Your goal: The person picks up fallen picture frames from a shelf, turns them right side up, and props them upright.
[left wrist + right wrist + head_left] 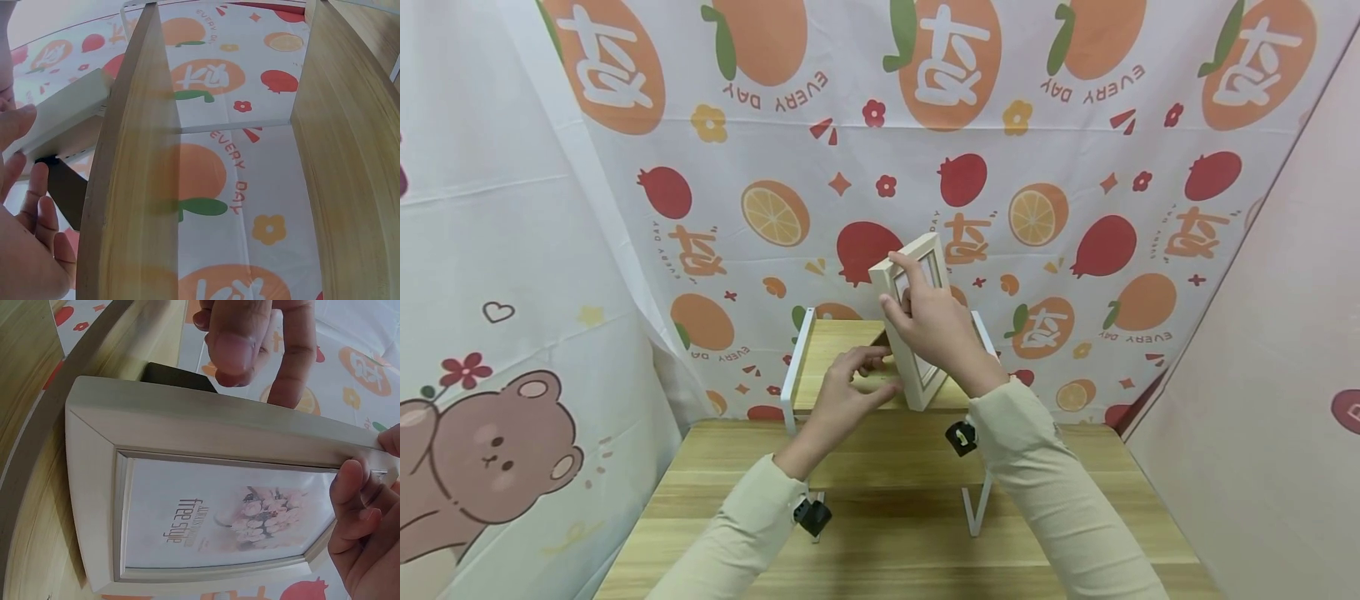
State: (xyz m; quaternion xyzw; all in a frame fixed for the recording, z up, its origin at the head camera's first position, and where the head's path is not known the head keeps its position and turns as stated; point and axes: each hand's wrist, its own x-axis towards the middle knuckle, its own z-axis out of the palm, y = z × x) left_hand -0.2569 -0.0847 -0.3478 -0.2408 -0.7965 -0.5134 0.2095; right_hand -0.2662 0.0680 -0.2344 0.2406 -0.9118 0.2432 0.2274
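A cream picture frame [910, 367] stands on edge on the upper board of a small wooden shelf [827, 354], turned partly sideways. Its front, in the right wrist view, holds a floral print [269, 515] with lettering. My right hand [936, 321] grips the frame near its top, index finger over the upper corner and thumb by the side. Beside the lower part of the frame is my left hand [842, 392], thumb and fingers spread apart in a loose curve with nothing gripped between them. A dark support leg [65, 194] juts out behind the frame, close to the left fingers.
The shelf has a lower board [895, 450] and white metal side legs [973, 512], and stands on a wooden table [700, 533]. A fruit-print cloth [850, 150] hangs right behind it. Curtains hang at both sides, the left one with a bear [497, 450].
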